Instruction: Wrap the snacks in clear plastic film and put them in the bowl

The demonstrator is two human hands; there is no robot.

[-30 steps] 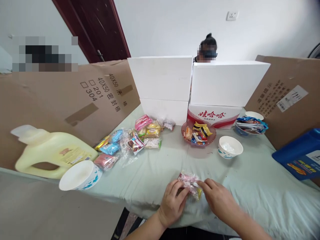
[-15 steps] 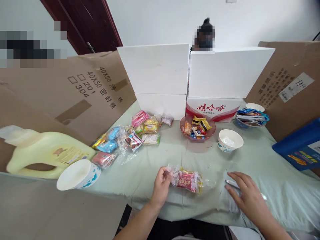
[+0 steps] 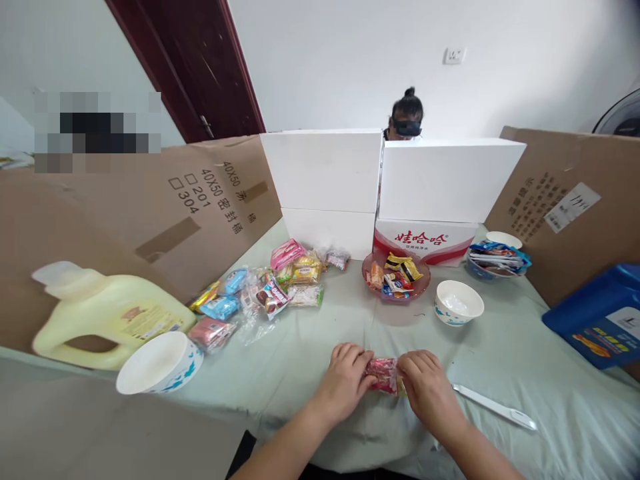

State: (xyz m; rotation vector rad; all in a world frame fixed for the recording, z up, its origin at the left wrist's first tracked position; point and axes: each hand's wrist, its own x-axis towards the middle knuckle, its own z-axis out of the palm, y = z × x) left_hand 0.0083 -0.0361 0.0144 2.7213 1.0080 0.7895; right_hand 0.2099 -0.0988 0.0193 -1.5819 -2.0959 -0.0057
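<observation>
Both my hands grip a clear plastic packet of red-wrapped snacks [image 3: 383, 375] just above the cloth near the table's front. My left hand [image 3: 346, 379] has its fingers closed around the packet's left end. At the other end, my right hand [image 3: 431, 387] pinches the plastic, hiding that end. A slim white tool [image 3: 497, 408], with a narrow tip and a wider rounded end, lies on the cloth to the right of my right hand, apart from it. Its exact kind is unclear.
A pink bowl of small snacks [image 3: 374, 293] and a white bowl [image 3: 458, 301] stand farther back. Packaged snacks [image 3: 273, 297] lie left, near a tilted white bowl [image 3: 159, 365] and a yellow jug [image 3: 113, 293]. A blue container [image 3: 597, 313] stands right. Boxes enclose the table; someone sits behind.
My right hand has left the white tool and moved left to grip the snack packet's right end. My left hand has shifted its hold on the packet. The head view has tilted up.
</observation>
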